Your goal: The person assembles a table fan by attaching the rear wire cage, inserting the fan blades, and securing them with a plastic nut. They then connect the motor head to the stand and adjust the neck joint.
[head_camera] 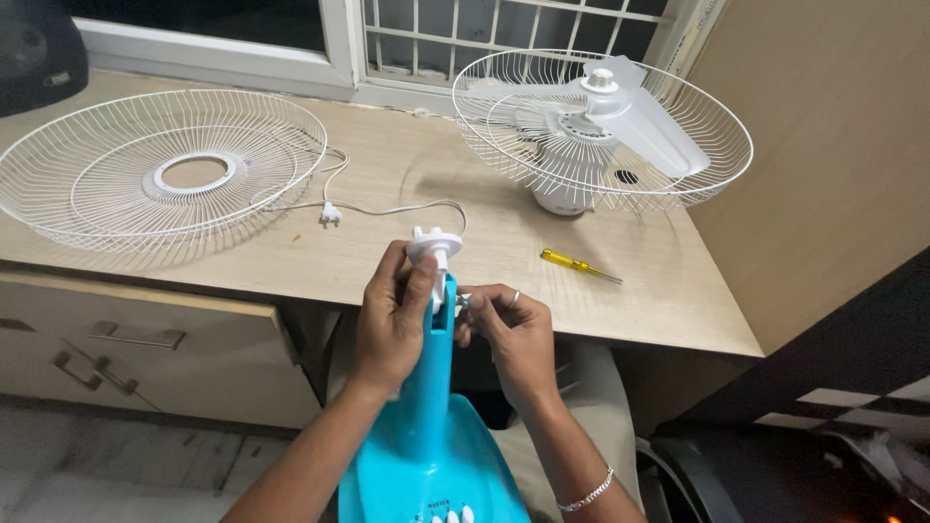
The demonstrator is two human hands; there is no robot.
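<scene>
Left hand (392, 324) wrapped closed around the blue fan stand (433, 407) neck, thumb on the white pivot cap (434, 244) — held over the lap, below the surface (465, 242). Right hand (513, 334) pinches a small screw (464, 302) at the neck. Judgement: steady the stand, seat it square; the yellow screwdriver (578, 265) lies near.
</scene>
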